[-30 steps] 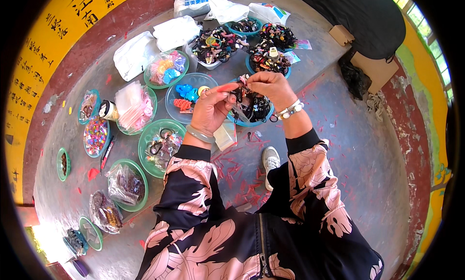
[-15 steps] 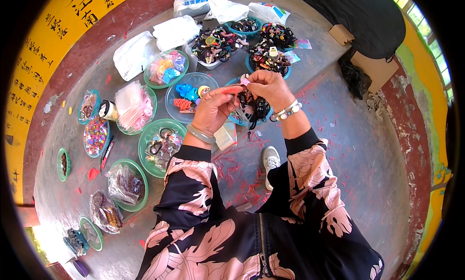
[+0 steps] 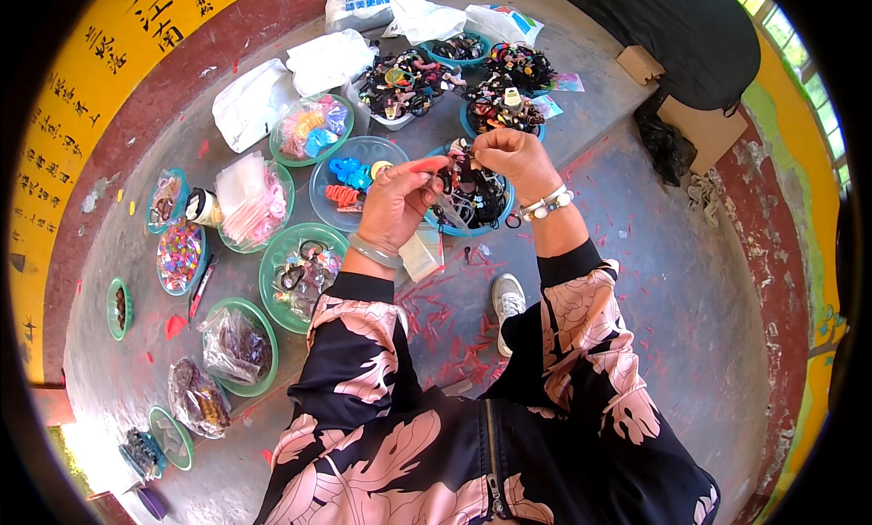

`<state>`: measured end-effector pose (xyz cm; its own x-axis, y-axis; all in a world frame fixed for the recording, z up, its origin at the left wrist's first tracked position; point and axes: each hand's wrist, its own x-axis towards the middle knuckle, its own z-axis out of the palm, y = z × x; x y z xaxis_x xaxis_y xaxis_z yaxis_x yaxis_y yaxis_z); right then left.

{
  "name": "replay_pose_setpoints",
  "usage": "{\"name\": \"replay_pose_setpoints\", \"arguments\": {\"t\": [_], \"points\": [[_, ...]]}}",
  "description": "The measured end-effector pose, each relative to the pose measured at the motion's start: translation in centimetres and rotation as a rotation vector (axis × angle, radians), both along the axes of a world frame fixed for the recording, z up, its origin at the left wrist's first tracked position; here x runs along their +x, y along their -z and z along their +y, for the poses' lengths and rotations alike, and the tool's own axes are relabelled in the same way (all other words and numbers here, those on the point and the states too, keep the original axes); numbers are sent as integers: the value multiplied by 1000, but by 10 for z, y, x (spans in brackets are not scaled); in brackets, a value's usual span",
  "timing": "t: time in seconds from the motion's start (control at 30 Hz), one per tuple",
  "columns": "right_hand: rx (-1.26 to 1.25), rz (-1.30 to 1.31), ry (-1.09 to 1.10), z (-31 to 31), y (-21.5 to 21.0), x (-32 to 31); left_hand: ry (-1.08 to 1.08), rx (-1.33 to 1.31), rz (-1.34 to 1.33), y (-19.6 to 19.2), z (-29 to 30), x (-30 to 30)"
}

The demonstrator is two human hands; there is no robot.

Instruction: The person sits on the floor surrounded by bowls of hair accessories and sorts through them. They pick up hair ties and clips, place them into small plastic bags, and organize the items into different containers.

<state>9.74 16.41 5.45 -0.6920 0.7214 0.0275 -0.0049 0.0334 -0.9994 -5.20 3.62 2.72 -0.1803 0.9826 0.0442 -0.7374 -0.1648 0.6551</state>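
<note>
My left hand (image 3: 395,207), with a pale bangle on its wrist, is closed with thumb and fingers around a narrow red strip (image 3: 429,164). Facing it, my right hand (image 3: 520,168) has its thumb and forefinger pinched together; what lies between them is too small to make out. Both hands are raised over a blue basket (image 3: 510,207) full of black hair ties (image 3: 486,203) with small ornaments. Beside the left fingers a clear plastic piece (image 3: 447,209) shows, partly hidden by the hand.
To the left are a clear blue basin (image 3: 318,184) with colourful pieces, a green basket (image 3: 265,280) of packaged items and a bowl of bright beads (image 3: 179,255). Farther back stand more baskets of hair ties (image 3: 409,80) and white bags (image 3: 254,103). Red scraps (image 3: 445,334) litter the floor near my shoe (image 3: 509,300).
My right hand has drawn slightly to the right, away from the left, widening the gap between them. A small pinkish item near its fingertips no longer shows there. The left hand has barely shifted.
</note>
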Motion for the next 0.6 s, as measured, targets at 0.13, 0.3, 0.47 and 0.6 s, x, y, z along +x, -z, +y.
{"name": "replay_pose_setpoints", "arguments": {"t": [0.13, 0.3, 0.47, 0.6], "points": [[-18, 46, -1, -2, -6, 0, -25, -47, -4, -2, 1, 1], [-56, 97, -3, -10, -11, -2, 21, -69, 91, 2, 0, -2], [-90, 53, -25, -2, -1, -1, 98, -14, 269, 5, 2, 1], [-153, -4, -123, -5, -3, -1, 174, 77, 458, 4, -2, 1]]}}
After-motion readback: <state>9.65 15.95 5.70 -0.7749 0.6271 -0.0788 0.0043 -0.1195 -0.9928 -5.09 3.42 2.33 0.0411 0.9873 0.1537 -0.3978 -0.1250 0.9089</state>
